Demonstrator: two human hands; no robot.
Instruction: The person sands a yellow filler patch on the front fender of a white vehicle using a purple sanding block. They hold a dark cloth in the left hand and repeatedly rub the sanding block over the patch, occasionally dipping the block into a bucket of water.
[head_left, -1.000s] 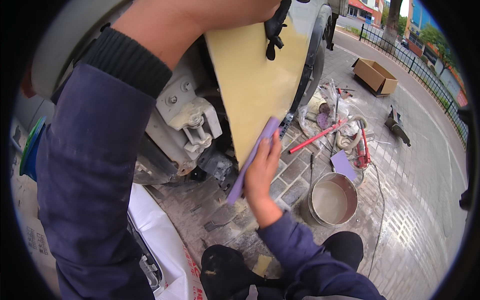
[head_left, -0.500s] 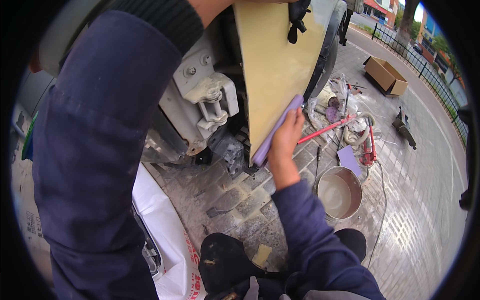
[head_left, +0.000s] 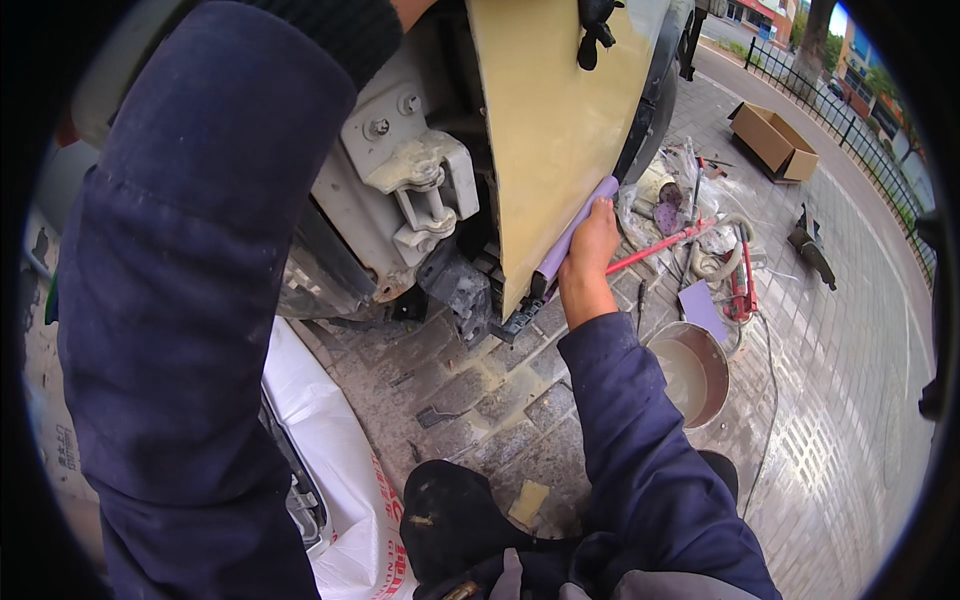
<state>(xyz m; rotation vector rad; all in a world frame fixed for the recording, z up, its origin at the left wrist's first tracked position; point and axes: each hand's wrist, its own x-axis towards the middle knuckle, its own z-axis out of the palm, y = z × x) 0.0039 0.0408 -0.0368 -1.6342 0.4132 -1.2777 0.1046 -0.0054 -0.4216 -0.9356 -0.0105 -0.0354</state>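
A car body panel coated in pale yellow filler stands upright ahead of me, narrowing to a point at the bottom. My right hand presses a folded purple sheet, which looks like sandpaper, along the panel's lower right edge. Its fingers are closed around the outside of the sheet. Of my left hand only the wrist shows at the top edge, by the panel's upper left; its fingers are out of the picture. A black part sits on the panel's upper area.
A door hinge on bare bodywork lies left of the panel. On the paving at right stand a bucket of cloudy water, another purple sheet, a red-handled tool and a cardboard box. A white plastic sheet lies at lower left.
My right hand and the purple sheet have slid up and to the right along the panel's edge, baring its bottom tip. The left arm has barely moved.
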